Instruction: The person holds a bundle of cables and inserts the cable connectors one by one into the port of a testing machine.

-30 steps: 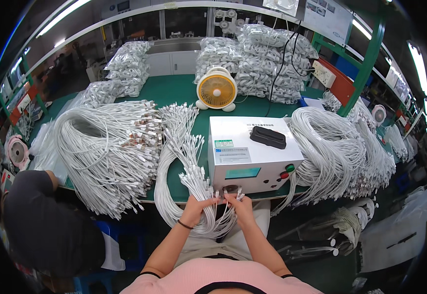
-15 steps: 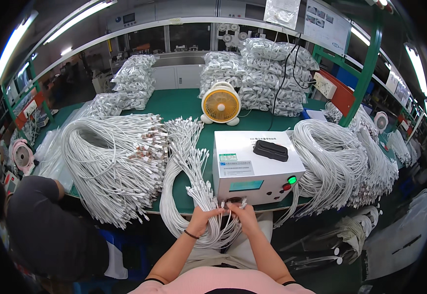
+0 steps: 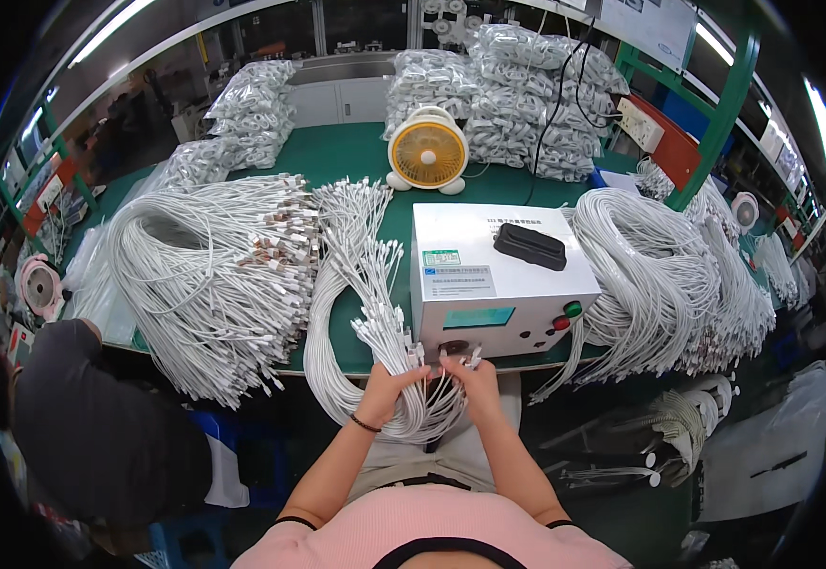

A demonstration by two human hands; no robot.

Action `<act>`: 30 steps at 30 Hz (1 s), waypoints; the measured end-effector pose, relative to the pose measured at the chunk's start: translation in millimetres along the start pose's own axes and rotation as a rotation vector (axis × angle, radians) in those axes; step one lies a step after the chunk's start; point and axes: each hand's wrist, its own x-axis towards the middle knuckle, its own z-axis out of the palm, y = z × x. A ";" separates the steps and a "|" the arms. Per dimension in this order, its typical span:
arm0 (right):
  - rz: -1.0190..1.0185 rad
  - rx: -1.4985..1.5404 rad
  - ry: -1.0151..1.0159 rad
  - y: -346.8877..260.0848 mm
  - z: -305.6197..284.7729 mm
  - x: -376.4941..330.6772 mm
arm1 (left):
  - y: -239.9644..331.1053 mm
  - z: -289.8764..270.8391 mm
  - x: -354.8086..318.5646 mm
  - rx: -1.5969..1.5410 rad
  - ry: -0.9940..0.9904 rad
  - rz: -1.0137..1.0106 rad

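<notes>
A white tester box (image 3: 498,228) with a small screen and coloured buttons stands at the bench's near edge. My left hand (image 3: 382,393) is closed on white cables at the left of the box's front socket (image 3: 455,348). Close to that socket, my right hand (image 3: 476,383) pinches white cables, with a few connector ends showing above its fingers. Whether a plug sits in the socket is too small to tell. A looped bundle of white cables (image 3: 326,351) lies left of the box and hangs over the edge by my lap.
A big cable heap (image 3: 204,275) lies at left, another coil (image 3: 641,275) at right. An orange fan (image 3: 429,154) stands behind the box, which bears a black object (image 3: 530,247). Bagged cables (image 3: 536,104) are stacked behind. At left sits another person (image 3: 100,427).
The whole scene has shifted upward in the view. The green light on the box was bright and is now dim. Both hands remain by the socket, with the right fingers slightly shifted.
</notes>
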 end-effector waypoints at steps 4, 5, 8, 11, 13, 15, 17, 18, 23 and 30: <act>0.045 0.046 -0.021 -2.9 -1.7 5.4 | 7.4 6.4 -0.5 -0.009 0.001 0.022; 0.044 0.045 -0.029 -3.2 -1.7 6.5 | 7.4 6.8 0.1 -0.007 0.002 0.021; 0.047 0.054 -0.030 -3.6 -1.4 6.0 | 7.6 7.4 1.1 -0.008 0.005 0.014; 0.039 0.041 -0.048 -6.4 -0.4 4.2 | 3.1 3.7 2.0 -0.010 0.011 -0.001; 0.023 0.010 -0.078 -8.2 0.6 2.2 | 1.0 3.4 -0.4 -0.009 0.016 -0.007; 0.008 -0.019 -0.135 -9.0 1.1 -1.7 | -1.3 6.3 -3.9 0.062 -0.028 -0.018; -0.022 -0.078 -0.240 -7.6 0.8 -5.7 | -4.7 7.1 -6.8 0.100 -0.047 -0.022; -0.023 -0.076 -0.243 -4.8 0.6 -5.9 | -6.7 7.0 -7.4 0.090 -0.022 -0.012; -0.061 -0.060 -0.108 3.6 -1.2 -4.0 | -5.0 -0.9 -8.3 0.015 0.018 -0.052; -0.055 -0.069 -0.068 11.6 -3.7 1.5 | 1.3 2.0 -6.8 0.032 0.013 -0.039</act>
